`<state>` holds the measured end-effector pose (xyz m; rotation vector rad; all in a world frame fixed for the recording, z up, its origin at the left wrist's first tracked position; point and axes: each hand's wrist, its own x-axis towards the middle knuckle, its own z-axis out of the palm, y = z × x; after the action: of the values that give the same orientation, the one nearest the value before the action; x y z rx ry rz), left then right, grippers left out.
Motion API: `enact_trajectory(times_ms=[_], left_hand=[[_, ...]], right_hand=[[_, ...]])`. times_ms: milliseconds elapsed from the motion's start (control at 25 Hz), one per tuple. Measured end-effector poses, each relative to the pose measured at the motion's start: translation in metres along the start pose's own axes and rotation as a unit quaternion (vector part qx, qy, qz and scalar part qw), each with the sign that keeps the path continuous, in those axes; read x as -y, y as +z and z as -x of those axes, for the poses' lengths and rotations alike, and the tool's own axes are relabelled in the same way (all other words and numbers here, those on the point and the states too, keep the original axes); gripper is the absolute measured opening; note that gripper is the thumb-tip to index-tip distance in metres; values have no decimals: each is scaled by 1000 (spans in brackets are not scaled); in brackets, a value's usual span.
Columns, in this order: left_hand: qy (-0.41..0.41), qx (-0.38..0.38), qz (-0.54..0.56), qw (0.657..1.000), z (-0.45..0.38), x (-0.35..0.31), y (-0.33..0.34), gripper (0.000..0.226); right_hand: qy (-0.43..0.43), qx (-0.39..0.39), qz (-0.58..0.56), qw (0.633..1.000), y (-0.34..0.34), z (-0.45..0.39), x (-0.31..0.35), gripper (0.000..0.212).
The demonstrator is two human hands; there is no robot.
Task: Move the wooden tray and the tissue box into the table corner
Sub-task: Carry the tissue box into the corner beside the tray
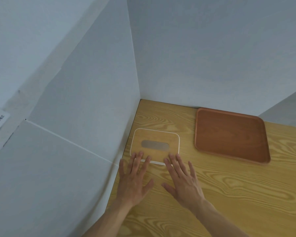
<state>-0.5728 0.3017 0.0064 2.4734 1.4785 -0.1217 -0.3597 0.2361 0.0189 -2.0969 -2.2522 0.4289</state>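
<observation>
The tissue box (pixel 155 136) has a pale wooden lid, a white rim and a grey oval slot; it stands on the table beside the left wall, a little short of the corner. A reddish-brown wooden tray (pixel 229 134) lies flat to its right, its far edge against the back wall. My left hand (pixel 133 178) and my right hand (pixel 183 178) are both spread flat, fingers apart, with their fingertips resting on the near edge of the tissue box. Neither hand holds anything.
The wood-grain table (pixel 229 194) meets white walls on the left (pixel 92 117) and at the back (pixel 212 57). Bare tabletop lies in the corner (pixel 152 113) behind the tissue box, and between box and tray.
</observation>
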Motion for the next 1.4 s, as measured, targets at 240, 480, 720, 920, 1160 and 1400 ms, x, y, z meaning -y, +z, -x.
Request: enact_trajectory(times_ms=[240, 480, 720, 920, 1160, 1400], left_hand=[[-24, -13, 0, 1000, -25, -6, -11, 74], [-69, 9, -58, 996, -86, -5, -45, 82], [-61, 71, -83, 992, -139, -1, -78, 80], [-77, 128, -100, 984, -173, -6, -107, 79], [-88, 168, -131, 973, -199, -12, -126, 79], [-90, 180, -136, 970, -215, -14, -134, 79]], right_hand=[[30, 7, -19, 999, -9, -28, -2, 76], [58, 23, -30, 998, -28, -82, -9, 72], [70, 51, -40, 995, -52, -129, -19, 69], [76, 96, -38, 992, -67, -163, -25, 70], [85, 120, -36, 989, -81, -190, -31, 67], [91, 126, -40, 987, -88, -202, -36, 68]])
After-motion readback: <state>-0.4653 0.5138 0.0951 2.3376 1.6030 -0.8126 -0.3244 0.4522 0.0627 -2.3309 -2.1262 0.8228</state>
